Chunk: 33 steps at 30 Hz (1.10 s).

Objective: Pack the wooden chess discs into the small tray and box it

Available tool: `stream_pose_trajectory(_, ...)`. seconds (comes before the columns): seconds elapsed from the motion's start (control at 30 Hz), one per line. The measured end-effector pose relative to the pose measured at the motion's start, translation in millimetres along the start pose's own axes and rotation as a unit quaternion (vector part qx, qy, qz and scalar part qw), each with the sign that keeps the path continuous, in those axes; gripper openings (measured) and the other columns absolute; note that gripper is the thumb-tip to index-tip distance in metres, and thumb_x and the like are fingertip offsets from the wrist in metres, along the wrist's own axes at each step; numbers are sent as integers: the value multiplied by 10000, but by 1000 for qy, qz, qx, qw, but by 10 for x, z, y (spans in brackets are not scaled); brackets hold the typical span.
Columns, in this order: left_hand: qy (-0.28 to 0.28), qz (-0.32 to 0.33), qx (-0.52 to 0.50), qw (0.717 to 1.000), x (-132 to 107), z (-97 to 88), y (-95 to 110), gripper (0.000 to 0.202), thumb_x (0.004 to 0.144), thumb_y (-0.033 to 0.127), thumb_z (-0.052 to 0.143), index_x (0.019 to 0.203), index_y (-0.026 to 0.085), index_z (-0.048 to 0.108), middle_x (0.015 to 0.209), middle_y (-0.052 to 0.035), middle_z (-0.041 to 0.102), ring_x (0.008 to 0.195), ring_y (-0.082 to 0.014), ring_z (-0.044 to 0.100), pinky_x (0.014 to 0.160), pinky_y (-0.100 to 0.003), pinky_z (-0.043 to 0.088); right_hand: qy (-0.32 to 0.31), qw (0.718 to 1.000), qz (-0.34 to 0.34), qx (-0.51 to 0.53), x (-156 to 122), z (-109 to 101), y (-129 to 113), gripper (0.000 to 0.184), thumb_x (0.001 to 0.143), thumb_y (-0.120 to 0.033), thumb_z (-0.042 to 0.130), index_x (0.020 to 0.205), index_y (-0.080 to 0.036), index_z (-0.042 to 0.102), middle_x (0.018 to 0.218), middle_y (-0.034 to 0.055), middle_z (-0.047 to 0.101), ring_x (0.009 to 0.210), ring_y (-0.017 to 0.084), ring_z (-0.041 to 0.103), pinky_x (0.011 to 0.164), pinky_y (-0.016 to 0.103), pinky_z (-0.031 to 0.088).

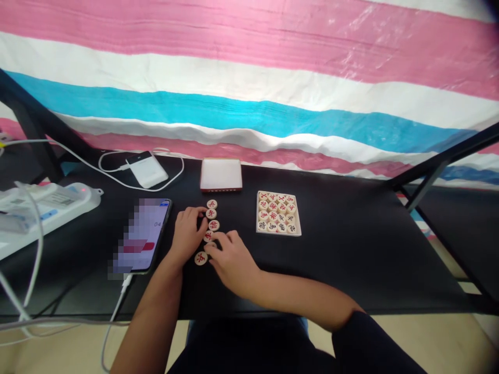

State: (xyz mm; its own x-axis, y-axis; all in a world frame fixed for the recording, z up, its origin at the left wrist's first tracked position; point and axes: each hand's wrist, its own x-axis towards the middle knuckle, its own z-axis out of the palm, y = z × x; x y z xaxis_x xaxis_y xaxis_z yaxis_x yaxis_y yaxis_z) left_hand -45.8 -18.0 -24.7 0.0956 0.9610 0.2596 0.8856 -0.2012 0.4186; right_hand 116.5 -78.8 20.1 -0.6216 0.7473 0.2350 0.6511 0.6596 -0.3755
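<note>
A short column of round wooden chess pieces [212,214] with red characters lies on the black table [351,259]. My left hand [187,232] rests beside the column on its left, fingers curled with the tips touching the pieces. My right hand [230,259] lies palm down at the column's lower end, fingertips pressed against the lowest pieces, one of which [201,258] sits by its thumb. To the right stands a white box [278,213] filled with several more pieces in rows. Its lid [221,175] lies further back.
A phone [143,235] with a lit screen lies left of my left hand, a cable running from it. A white power bank [147,169] with a cable sits at the back left. A power strip [47,205] is at the far left. A striped sheet hangs behind.
</note>
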Motion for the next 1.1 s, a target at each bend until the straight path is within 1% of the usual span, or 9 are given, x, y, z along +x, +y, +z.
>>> stream_pose_trajectory(0.1, 5, 0, -6, 1000, 0, -10, 17, 198, 797, 201, 417, 933, 145, 549, 842, -67, 567, 787, -209, 519, 773, -355, 375, -19, 999, 4, -39, -1, 83, 27, 183, 801, -89, 478, 941, -156, 575, 1055, 103, 522, 856, 203, 404, 714, 338, 398)
stream_pose_trajectory(0.2, 4, -4, -9, 1000, 1, -12, 21, 205, 803, 209, 411, 939, 147, 551, 844, -70, 569, 796, -214, 522, 778, -360, 372, -20, 998, 18, -51, -85, 66, 64, 168, 803, -76, 471, 903, -165, 573, 1036, 92, 521, 838, 196, 399, 694, 324, 396)
stream_pose_trajectory(0.33, -1, -11, -11, 1000, -3, -3, 5, 219, 807, 232, 416, 957, 152, 556, 866, -72, 571, 823, -222, 521, 788, -367, 369, -15, 998, 55, -30, -207, 0, 84, 170, 796, -70, 485, 897, -176, 573, 977, 84, 521, 835, 190, 406, 697, 321, 403)
stream_pose_trajectory(0.6, -6, -13, -6, 1000, -4, -7, 6, 211, 811, 235, 408, 949, 155, 546, 875, -72, 580, 838, -221, 525, 807, -365, 370, 5, 995, 98, 25, -386, -72, 158, 208, 827, -97, 469, 982, -189, 574, 989, 74, 566, 864, 188, 444, 735, 324, 424)
stream_pose_trajectory(0.7, -2, -9, 1, 1000, 0, -10, 6, 211, 816, 245, 404, 951, 160, 542, 861, -71, 578, 826, -223, 527, 805, -369, 372, 49, 989, 120, 74, -442, -158, 273, 171, 828, -146, 502, 964, -206, 587, 964, 50, 600, 866, 181, 483, 760, 320, 428)
stream_pose_trajectory(0.77, -3, -6, 2, 1000, 5, -9, 4, 203, 813, 247, 407, 943, 166, 540, 854, -68, 578, 819, -223, 529, 799, -369, 375, 117, 978, 154, 80, -473, -255, 422, 141, 826, -187, 519, 939, -214, 598, 952, 44, 620, 885, 184, 511, 796, 338, 420)
stream_pose_trajectory(0.9, -3, -6, -3, 1000, 11, -2, 0, 191, 801, 243, 420, 932, 175, 540, 843, -62, 579, 809, -218, 532, 794, -364, 380, 245, 939, 242, 2, -532, -437, 823, 133, 818, -247, 533, 903, -211, 629, 940, 47, 655, 858, 197, 532, 790, 364, 406)
stream_pose_trajectory(1.0, -3, -4, -4, 1000, 10, 0, -5, 203, 801, 235, 413, 941, 166, 543, 850, -68, 578, 816, -221, 529, 790, -367, 375, 250, 929, 268, -43, -566, -467, 1054, 141, 807, -272, 554, 851, -200, 667, 909, 50, 676, 781, 195, 500, 736, 353, 407)
stream_pose_trajectory(1.1, -4, 0, -6, 1000, 7, -1, -11, 215, 806, 240, 410, 950, 158, 547, 859, -70, 577, 823, -223, 526, 796, -369, 367, 235, 935, 257, -63, -582, -453, 1121, 171, 822, -274, 533, 858, -211, 688, 931, 50, 670, 802, 206, 463, 730, 359, 403)
